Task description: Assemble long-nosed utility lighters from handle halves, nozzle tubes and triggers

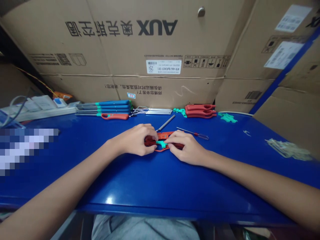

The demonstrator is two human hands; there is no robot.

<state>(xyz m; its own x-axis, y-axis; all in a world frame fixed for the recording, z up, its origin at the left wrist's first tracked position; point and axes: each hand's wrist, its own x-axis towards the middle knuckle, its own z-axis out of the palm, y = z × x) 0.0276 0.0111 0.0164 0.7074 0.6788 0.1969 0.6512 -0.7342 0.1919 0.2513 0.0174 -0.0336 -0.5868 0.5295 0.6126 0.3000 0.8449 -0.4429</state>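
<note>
My left hand (140,140) is closed around the left end of a red lighter handle shell (162,150), near the table's middle. A teal trigger piece (162,144) sits in the shell, between my two hands. My right hand (188,148) has its fingertips pinched on the right edge of that trigger, its other fingers over the shell. Just behind lies another red shell half (164,135), partly covered by my fingers. A grey metal tube (167,122) points away at an angle beyond the hands. Right of it rests a screwdriver (200,135) with a clear red handle.
Along the cardboard wall (140,46) lie stacked blue-handled lighters (115,103), a red-handled lighter (116,116), wired metal tubes (160,111), teal collars (180,111), red shells (200,111) and teal triggers (227,117). A power strip (42,111) stands left, a plastic bag (287,149) right.
</note>
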